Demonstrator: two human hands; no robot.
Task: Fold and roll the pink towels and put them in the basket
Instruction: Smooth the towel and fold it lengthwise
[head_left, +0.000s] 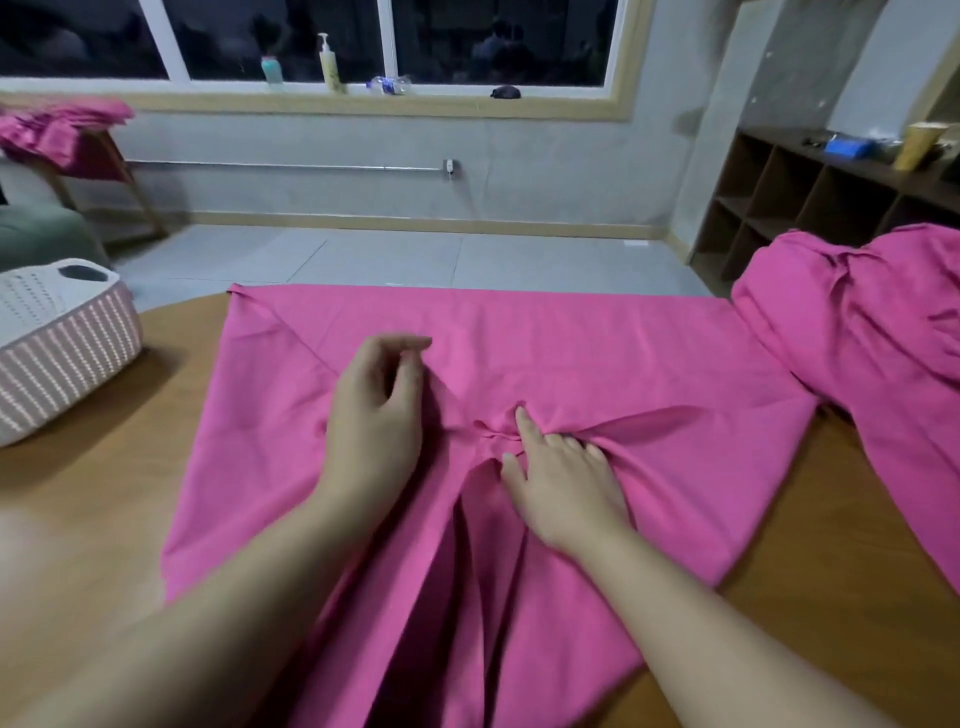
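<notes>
Pink towel (597, 343) lying spread across the middle of the wooden table (104, 493), reaching its far edge, bunching into creases at the centre. Right hand (563, 480) pressing on that bunch, fingers curling into the gathered cloth. Left hand (376, 415) hovering just beside it, fingers loosely bent, gripping nothing. Heap of pink towels (872, 338) sitting at the right edge. White basket (62, 353) sitting at the left edge.
</notes>
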